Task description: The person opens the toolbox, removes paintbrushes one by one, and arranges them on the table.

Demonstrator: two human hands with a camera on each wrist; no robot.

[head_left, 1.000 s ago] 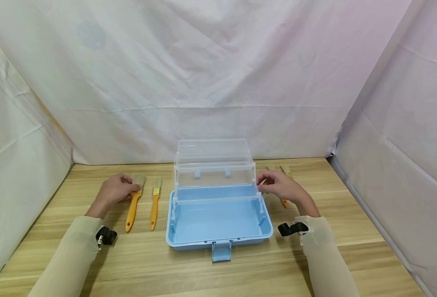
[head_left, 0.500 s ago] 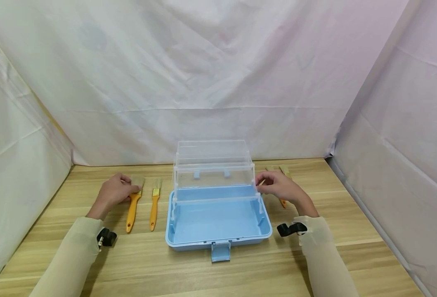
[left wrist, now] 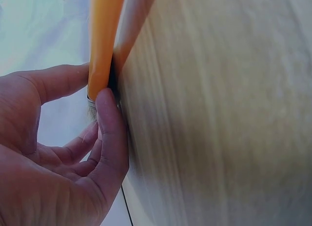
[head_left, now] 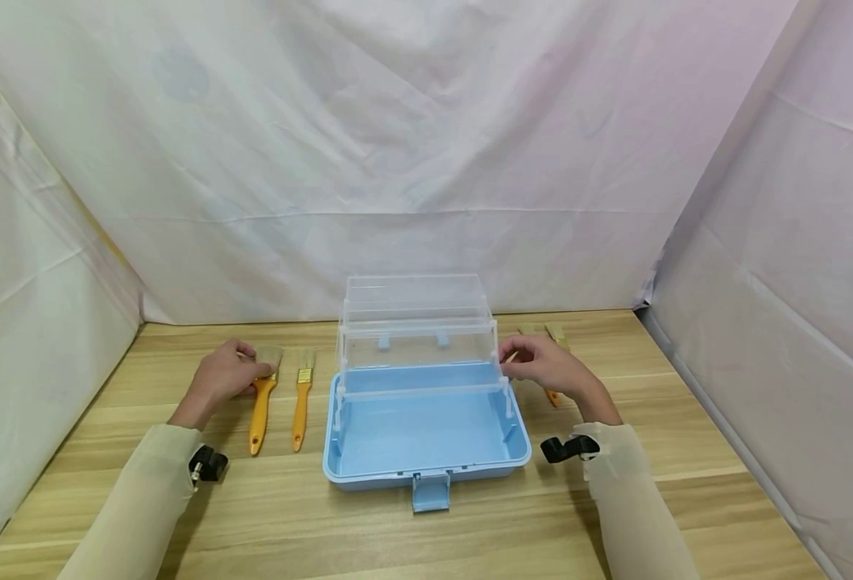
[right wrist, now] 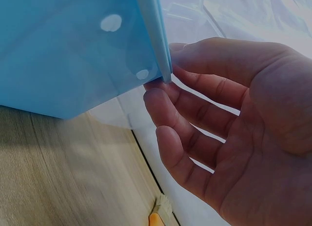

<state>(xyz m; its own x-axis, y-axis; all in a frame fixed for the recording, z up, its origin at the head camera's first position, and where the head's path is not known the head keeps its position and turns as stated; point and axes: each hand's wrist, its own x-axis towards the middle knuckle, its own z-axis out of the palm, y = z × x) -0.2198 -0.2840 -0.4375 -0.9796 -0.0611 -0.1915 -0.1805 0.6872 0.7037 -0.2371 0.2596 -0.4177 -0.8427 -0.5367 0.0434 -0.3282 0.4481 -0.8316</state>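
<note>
On the left, my left hand (head_left: 221, 377) pinches a wide paintbrush (head_left: 259, 415) between thumb and finger, near where its orange handle meets the bristles. The left wrist view has the handle (left wrist: 103, 45) rising from between the fingertips, close to the wood. A light blue toolbox (head_left: 426, 435) stands open at the centre, its clear lid and trays (head_left: 415, 342) raised at the back. My right hand (head_left: 551, 369) grips the toolbox at its rear right corner. In the right wrist view, thumb and curved fingers meet the blue box edge (right wrist: 158, 35).
A narrower paintbrush (head_left: 300, 411) lies between the left hand and the toolbox. Two more brushes, including one with pale bristles (head_left: 556, 332), lie partly hidden behind the right hand. The toolbox latch (head_left: 431, 493) hangs at the front. White cloth (head_left: 412, 161) encloses the wooden table (head_left: 368, 536).
The handle end of the wide paintbrush has swung slightly to the right under my left hand. My right hand and the toolbox have stayed in place.
</note>
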